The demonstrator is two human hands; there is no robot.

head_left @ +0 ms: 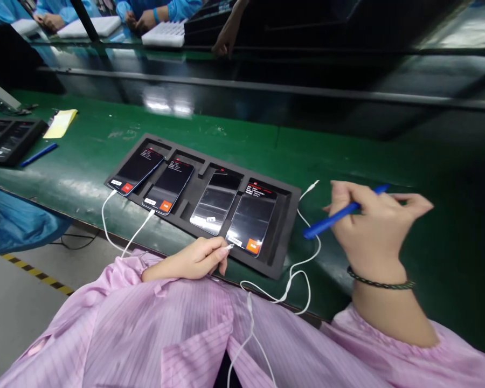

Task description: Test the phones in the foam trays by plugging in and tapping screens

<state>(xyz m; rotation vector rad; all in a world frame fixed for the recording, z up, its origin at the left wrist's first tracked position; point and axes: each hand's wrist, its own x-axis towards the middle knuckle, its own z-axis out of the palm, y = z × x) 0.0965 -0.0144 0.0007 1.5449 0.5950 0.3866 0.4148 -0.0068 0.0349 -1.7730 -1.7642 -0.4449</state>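
Observation:
A dark foam tray (283, 240) holds several smartphones in a row. My left hand (202, 257) is closed, pinching a small white cable plug (230, 247) by the lower edge of the rightmost phone (254, 215); whether the plug touches the phone I cannot tell. Beside that phone lies a darker-screened phone (215, 202) with a small white icon. White cables run to the bottoms of the leftmost phone (138, 168) and its neighbour (170, 184). Raised right of the tray, my right hand (374, 226) grips a blue pen (327, 222).
A loose white cable (307, 264) curls right of the tray on the green table (242, 132). At left lie yellow paper (60, 124), another blue pen (39, 154) and a second dark tray (40, 129). Across the bench, people in blue sleeves work near white trays (164, 35).

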